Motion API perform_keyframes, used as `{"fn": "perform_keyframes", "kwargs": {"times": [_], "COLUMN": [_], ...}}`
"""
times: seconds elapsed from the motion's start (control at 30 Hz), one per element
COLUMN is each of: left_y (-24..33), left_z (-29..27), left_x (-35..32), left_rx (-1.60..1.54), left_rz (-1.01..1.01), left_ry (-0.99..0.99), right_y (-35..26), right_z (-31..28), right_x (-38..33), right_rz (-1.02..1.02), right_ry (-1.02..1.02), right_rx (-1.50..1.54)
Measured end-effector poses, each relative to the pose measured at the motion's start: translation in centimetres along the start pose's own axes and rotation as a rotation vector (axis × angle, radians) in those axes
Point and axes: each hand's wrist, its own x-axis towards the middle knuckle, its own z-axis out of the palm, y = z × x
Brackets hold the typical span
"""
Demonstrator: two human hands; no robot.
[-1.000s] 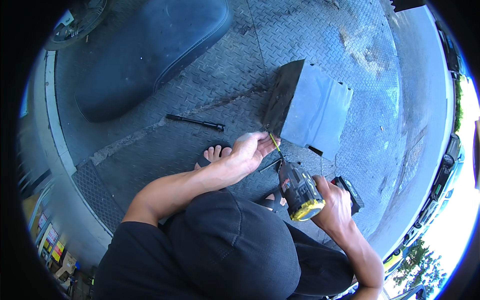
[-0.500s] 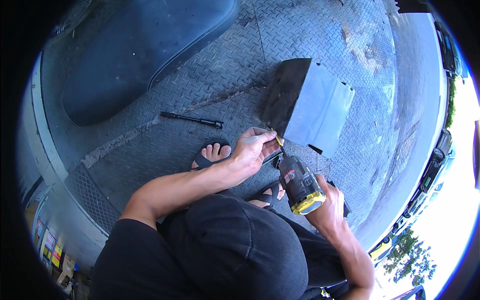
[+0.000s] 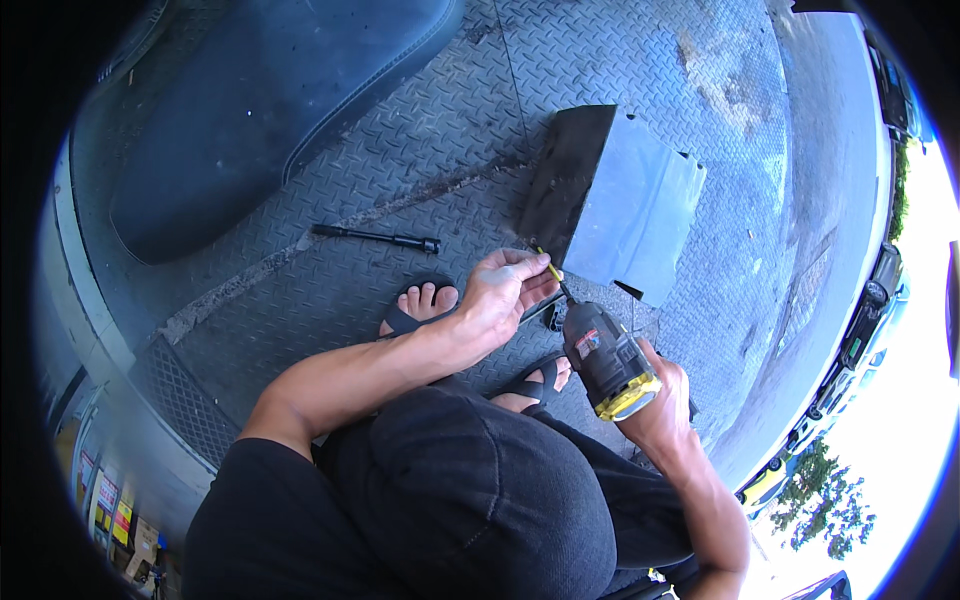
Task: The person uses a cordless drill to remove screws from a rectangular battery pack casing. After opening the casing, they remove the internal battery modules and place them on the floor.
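Note:
My right hand is wrapped round the grip of a dark cordless drill with a yellow band at its rear. The drill points away from me, up and to the left. At its nose is a thin driver bit with a yellow sleeve. My left hand pinches that yellow part between thumb and fingertips. Just beyond the bit lies an angular panel, dark on one side and light grey on the other, resting on the floor. My fingers look close to its near corner; whether they touch it I cannot tell.
Left of my hands, a black socket extension bar lies on the tread-plate floor. A large dark padded seat takes up the far left. My sandalled feet are under my arms. Parked cars line the right.
The drill has shifted slightly right and away from me, and its angle has changed a little. Both hands keep their grips. Floor objects appear slightly displaced as the view moves.

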Motion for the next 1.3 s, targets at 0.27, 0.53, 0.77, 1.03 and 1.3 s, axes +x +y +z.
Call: {"fn": "perform_keyframes", "kwargs": {"times": [0.27,0.53,0.77,1.03,1.3], "left_y": [-0.2,1.5,2.3,4.6,6.7], "left_z": [-1.4,-4.4,-3.4,-3.2,-2.4], "left_x": [0.8,4.1,4.2,4.7,7.3], "left_rx": [0.110,0.667,1.204,1.335,1.160], "left_rz": [0.049,0.357,0.886,1.053,0.828], "left_ry": [-0.019,-0.113,-0.171,-0.353,-0.406], "right_y": [-1.7,-2.7,-2.1,-1.6,-2.4], "right_z": [-1.0,-3.3,-4.2,-3.4,-4.3], "right_x": [1.8,3.2,2.9,2.0,3.1], "right_rz": [0.035,0.043,0.057,0.041,-0.087], "right_ry": [0.043,0.029,0.034,0.028,0.116], "right_rx": [0.239,0.043,0.128,0.000,-0.006]}}
